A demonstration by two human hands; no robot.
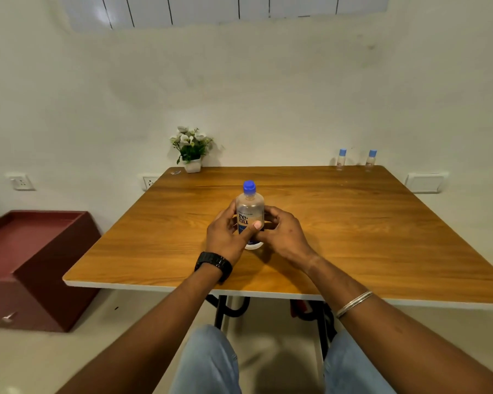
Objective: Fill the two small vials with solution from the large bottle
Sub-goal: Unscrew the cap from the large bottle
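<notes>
Partly, both hands [256, 231] hide the large bottle [249, 207] label.

Glossy wood-grain brown tabletop [353, 223]; clear smooth plastic large bottle [249, 207], matt blue cap; shiny silver metal bangle [353, 303]; black glossy wristwatch [214, 264].

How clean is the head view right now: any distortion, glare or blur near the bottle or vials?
Head view: wide-angle bending curves the table edges; light is soft and even, with faint shadows under both hands; the large bottle is sharp, label partly readable; the two small vials are small and soft.
</notes>
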